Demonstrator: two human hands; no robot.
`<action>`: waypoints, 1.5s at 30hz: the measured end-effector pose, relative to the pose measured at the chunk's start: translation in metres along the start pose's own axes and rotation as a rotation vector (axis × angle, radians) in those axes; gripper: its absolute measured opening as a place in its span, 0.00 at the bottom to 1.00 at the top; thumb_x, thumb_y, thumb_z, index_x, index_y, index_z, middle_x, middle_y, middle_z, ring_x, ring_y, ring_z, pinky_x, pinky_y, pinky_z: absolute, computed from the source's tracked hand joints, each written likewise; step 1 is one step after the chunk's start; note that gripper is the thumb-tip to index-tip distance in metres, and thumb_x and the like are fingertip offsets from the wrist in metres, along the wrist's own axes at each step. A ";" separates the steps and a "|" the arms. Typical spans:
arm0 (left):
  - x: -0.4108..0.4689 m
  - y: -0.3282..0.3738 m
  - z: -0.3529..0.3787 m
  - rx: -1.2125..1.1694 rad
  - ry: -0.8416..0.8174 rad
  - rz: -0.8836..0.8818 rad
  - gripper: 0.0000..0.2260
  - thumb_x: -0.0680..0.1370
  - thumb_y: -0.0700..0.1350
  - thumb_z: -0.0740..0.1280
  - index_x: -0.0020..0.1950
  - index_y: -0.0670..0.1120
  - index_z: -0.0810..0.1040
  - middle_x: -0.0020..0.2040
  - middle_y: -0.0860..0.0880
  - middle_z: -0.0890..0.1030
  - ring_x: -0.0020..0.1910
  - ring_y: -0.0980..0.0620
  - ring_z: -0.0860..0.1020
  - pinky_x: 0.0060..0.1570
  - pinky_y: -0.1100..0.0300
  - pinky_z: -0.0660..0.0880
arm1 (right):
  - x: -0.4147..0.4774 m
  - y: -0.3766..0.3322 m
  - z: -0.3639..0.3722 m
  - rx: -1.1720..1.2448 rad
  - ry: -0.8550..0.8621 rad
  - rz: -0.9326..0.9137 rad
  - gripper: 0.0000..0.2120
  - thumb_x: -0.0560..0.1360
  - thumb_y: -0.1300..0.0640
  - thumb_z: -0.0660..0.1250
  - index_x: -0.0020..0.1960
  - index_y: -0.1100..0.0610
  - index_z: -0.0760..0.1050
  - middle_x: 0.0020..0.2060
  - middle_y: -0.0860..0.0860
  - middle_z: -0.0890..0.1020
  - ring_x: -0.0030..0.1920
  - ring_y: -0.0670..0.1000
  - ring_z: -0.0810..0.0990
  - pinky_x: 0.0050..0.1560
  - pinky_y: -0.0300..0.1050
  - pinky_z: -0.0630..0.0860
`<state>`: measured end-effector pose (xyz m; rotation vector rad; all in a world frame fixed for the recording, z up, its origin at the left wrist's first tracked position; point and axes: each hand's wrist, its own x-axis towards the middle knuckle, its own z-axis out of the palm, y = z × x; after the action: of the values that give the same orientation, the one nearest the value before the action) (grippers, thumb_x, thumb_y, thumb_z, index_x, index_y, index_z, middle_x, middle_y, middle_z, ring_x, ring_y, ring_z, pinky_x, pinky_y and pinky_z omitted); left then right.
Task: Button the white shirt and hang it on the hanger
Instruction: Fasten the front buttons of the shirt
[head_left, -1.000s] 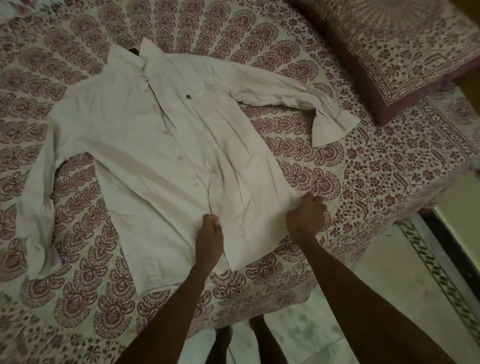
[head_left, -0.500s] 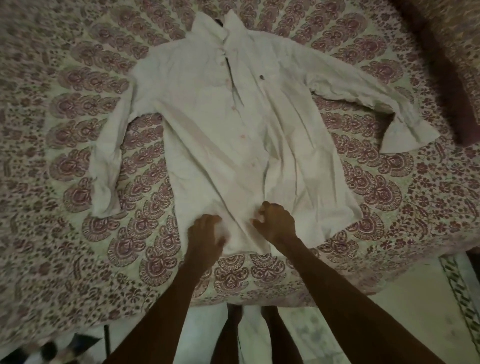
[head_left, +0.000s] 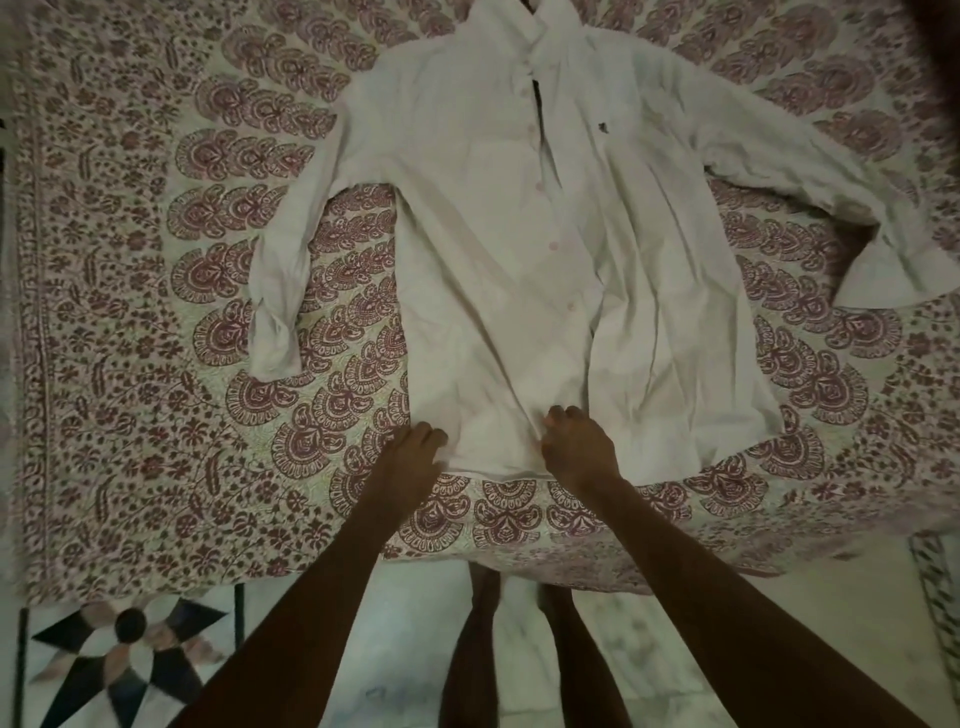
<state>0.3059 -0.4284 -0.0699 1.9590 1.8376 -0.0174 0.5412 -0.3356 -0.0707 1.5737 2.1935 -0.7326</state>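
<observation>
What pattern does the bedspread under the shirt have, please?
Bedspread: maroon paisley-floral print on cream, head view.

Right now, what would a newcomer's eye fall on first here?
A white shirt lies spread flat, front up, sleeves out, across the middle of a bedspread patterned in dark red. At its bottom hem, nearest the camera, the left hand and the right hand each grip the cloth.

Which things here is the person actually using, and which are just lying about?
In use: shirt; left hand and right hand, both at its hem.
Lying about: bedsheet under the shirt; floor tile.
</observation>
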 end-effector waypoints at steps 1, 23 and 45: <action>0.001 0.000 -0.003 0.021 -0.033 0.020 0.16 0.70 0.41 0.76 0.55 0.44 0.77 0.49 0.46 0.80 0.46 0.47 0.78 0.44 0.53 0.80 | -0.002 -0.003 -0.002 0.009 0.012 0.009 0.14 0.75 0.63 0.55 0.58 0.61 0.73 0.51 0.56 0.77 0.50 0.57 0.78 0.45 0.50 0.78; 0.030 0.051 -0.040 -0.019 -0.175 -0.163 0.06 0.77 0.47 0.63 0.46 0.45 0.75 0.44 0.46 0.79 0.43 0.44 0.81 0.43 0.55 0.76 | -0.025 0.009 -0.029 0.333 0.304 0.443 0.11 0.75 0.55 0.65 0.56 0.57 0.74 0.51 0.54 0.80 0.51 0.56 0.80 0.48 0.47 0.75; 0.128 0.184 0.033 -0.391 -0.103 -0.314 0.16 0.73 0.56 0.70 0.44 0.43 0.79 0.45 0.45 0.82 0.46 0.43 0.81 0.41 0.56 0.73 | -0.056 0.099 -0.006 0.455 0.625 0.426 0.12 0.71 0.48 0.71 0.50 0.54 0.76 0.45 0.52 0.79 0.47 0.53 0.76 0.44 0.48 0.74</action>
<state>0.5042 -0.3202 -0.0817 1.3724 1.8935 0.1310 0.6529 -0.3502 -0.0561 2.6981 2.0139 -0.6968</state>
